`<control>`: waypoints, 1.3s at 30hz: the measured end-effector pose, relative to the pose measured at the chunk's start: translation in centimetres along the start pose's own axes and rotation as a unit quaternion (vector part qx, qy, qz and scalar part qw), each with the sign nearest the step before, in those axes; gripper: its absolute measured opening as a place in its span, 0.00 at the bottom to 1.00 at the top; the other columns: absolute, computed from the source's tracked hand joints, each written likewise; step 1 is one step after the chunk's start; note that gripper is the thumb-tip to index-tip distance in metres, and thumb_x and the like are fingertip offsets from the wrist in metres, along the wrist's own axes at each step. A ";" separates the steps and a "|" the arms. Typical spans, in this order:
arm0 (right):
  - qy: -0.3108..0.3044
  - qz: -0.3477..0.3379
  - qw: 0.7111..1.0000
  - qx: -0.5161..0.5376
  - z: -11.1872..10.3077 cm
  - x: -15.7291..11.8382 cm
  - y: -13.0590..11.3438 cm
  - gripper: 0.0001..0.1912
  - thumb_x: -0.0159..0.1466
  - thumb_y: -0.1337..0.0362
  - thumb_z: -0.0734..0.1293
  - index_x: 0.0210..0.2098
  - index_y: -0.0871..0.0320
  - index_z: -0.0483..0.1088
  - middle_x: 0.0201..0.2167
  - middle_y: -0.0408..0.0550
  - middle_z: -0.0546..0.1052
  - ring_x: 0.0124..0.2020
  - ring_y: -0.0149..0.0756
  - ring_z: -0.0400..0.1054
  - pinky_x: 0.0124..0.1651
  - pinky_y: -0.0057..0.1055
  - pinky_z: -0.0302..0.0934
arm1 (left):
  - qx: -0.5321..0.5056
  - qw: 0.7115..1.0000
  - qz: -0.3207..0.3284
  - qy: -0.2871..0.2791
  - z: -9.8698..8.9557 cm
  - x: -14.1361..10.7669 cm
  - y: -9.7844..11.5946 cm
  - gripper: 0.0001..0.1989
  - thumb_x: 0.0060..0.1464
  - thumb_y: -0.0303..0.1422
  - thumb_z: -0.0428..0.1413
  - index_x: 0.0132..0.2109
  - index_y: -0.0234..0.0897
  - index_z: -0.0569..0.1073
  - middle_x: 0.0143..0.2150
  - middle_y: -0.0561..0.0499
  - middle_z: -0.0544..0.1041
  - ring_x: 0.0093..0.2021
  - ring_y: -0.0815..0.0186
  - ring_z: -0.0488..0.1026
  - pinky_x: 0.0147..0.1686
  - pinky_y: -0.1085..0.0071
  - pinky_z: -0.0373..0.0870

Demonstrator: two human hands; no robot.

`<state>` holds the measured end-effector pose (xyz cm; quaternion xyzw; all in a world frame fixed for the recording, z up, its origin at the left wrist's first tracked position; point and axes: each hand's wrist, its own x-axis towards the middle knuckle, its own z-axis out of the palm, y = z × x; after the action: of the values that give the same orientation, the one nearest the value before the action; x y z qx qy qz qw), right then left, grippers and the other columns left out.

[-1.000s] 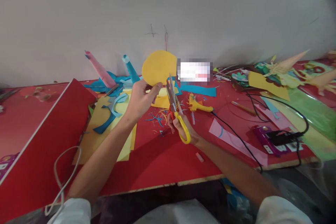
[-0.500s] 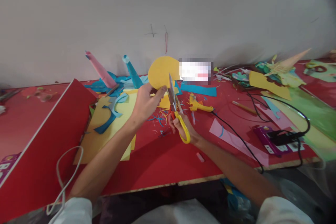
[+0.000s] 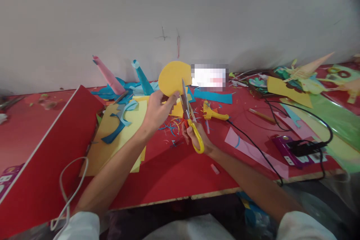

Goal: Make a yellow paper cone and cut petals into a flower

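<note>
Yellow paper disc (image 3: 173, 77) pinched upright by left hand (image 3: 157, 110); yellow-handled scissors (image 3: 191, 122) gripped in right hand (image 3: 197, 138), blades approx. touching disc's edge.

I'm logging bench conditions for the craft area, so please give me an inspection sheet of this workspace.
Surface: red table, strewn with paper offcuts.
Job's things: yellow paper disc held up; yellow-handled scissors with blades at its edge.
Clutter: yellow glue gun, blue paper scraps, pink paper strip, red board at left.
Hands: left hand pinches the disc; right hand grips the scissors.
Cables: black cord from the glue gun; purple power strip; white cable.
Surroundings: plain pale wall.
</note>
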<state>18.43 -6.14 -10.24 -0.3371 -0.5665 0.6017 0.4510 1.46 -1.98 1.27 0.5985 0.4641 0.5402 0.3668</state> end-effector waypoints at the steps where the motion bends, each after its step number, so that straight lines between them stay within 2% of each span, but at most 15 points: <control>1: 0.001 -0.006 1.000 -0.004 0.0 0.0 -0.1 0.37 0.59 0.24 0.67 0.33 0.55 0.66 0.17 0.35 0.63 0.16 0.25 0.56 0.18 0.25 0.55 | -0.011 1.000 0.010 0.004 -0.2 0.1 0.1 0.19 0.60 0.47 0.66 0.33 0.37 0.73 0.24 0.54 0.72 0.21 0.73 0.68 0.20 0.75 0.65; 5: 0.001 -0.009 1.000 -0.023 0.1 0.0 -0.5 0.38 0.59 0.23 0.66 0.33 0.55 0.65 0.17 0.34 0.62 0.15 0.25 0.55 0.18 0.25 0.55 | -0.038 0.998 0.052 0.024 -1.4 0.9 0.3 0.19 0.60 0.49 0.66 0.36 0.39 0.72 0.25 0.55 0.71 0.21 0.74 0.67 0.19 0.77 0.65; 9: -0.005 -0.012 0.999 -0.030 0.2 0.0 -0.7 0.39 0.59 0.22 0.64 0.32 0.54 0.64 0.16 0.34 0.62 0.14 0.25 0.55 0.17 0.25 0.54 | -0.045 0.997 0.051 0.024 -2.1 1.4 0.1 0.19 0.57 0.47 0.70 0.34 0.40 0.72 0.24 0.56 0.71 0.20 0.73 0.68 0.18 0.77 0.66; 17: -0.007 -0.042 0.999 -0.004 0.3 0.0 -0.6 0.40 0.61 0.22 0.61 0.31 0.55 0.62 0.16 0.34 0.60 0.15 0.25 0.53 0.17 0.25 0.53 | -0.062 0.997 0.049 0.023 -1.4 1.1 0.0 0.18 0.55 0.44 0.71 0.35 0.38 0.74 0.23 0.56 0.72 0.21 0.73 0.69 0.18 0.77 0.69; 26: 0.003 -0.022 1.000 -0.013 0.3 -0.2 -1.0 0.40 0.59 0.20 0.61 0.30 0.54 0.62 0.15 0.33 0.60 0.13 0.25 0.53 0.15 0.25 0.52 | -0.060 0.997 0.043 0.025 -1.8 1.2 0.5 0.19 0.55 0.47 0.71 0.35 0.39 0.74 0.27 0.55 0.73 0.23 0.73 0.71 0.19 0.78 0.71; 31: -0.003 -0.026 1.000 -0.004 0.3 -0.3 -1.0 0.39 0.59 0.21 0.63 0.30 0.54 0.63 0.16 0.33 0.60 0.13 0.25 0.54 0.15 0.24 0.54 | -0.070 0.996 0.053 0.033 -2.3 1.5 1.2 0.21 0.52 0.49 0.72 0.40 0.40 0.75 0.33 0.52 0.77 0.29 0.71 0.74 0.22 0.78 0.75; 39: -0.009 -0.022 1.000 0.014 0.2 -0.3 -0.5 0.39 0.59 0.22 0.63 0.29 0.54 0.62 0.16 0.33 0.59 0.13 0.24 0.54 0.15 0.24 0.54 | -0.064 0.995 0.078 0.024 -2.2 1.8 0.2 0.23 0.51 0.45 0.73 0.46 0.41 0.72 0.36 0.52 0.80 0.31 0.69 0.77 0.23 0.77 0.75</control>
<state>18.41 -6.58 -9.75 -0.3132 -0.5692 0.6025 0.4637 -0.71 -0.46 2.34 0.5948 0.3892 0.6099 0.3503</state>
